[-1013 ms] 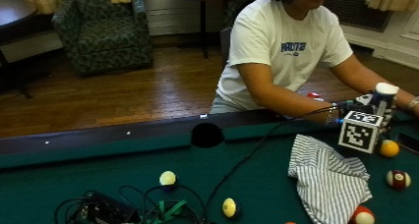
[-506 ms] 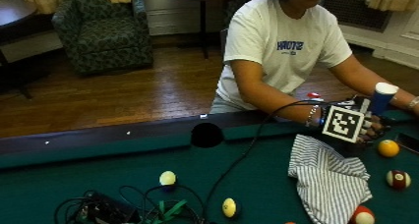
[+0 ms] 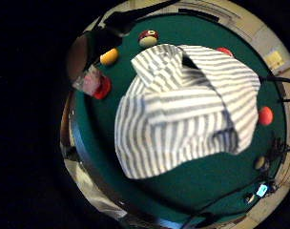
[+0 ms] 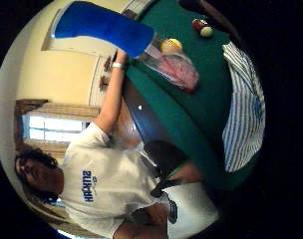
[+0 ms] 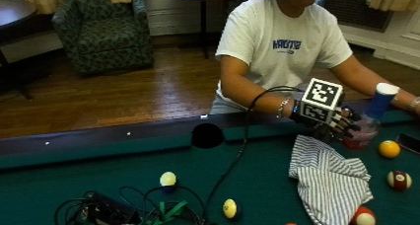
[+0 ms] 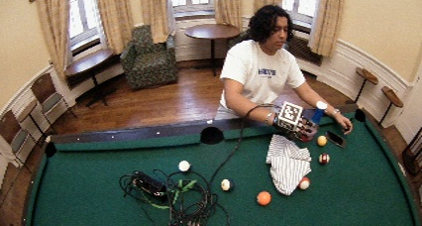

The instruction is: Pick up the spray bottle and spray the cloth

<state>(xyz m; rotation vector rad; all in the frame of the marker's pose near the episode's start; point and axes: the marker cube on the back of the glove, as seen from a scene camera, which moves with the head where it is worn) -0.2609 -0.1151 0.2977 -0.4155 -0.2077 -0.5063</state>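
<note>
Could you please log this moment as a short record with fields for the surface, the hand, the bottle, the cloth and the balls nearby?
surface: green pool table
hand: gloved right hand beside the spray bottle's clear body; whether the fingers wrap it cannot be seen
spray bottle: upright on the felt near the rail, blue top, reddish liquid at the base
cloth: striped cloth crumpled on the felt, just in front of the hand
balls nearby: yellow ball and striped maroon ball beside the cloth
task state: bottle not yet lifted
</note>
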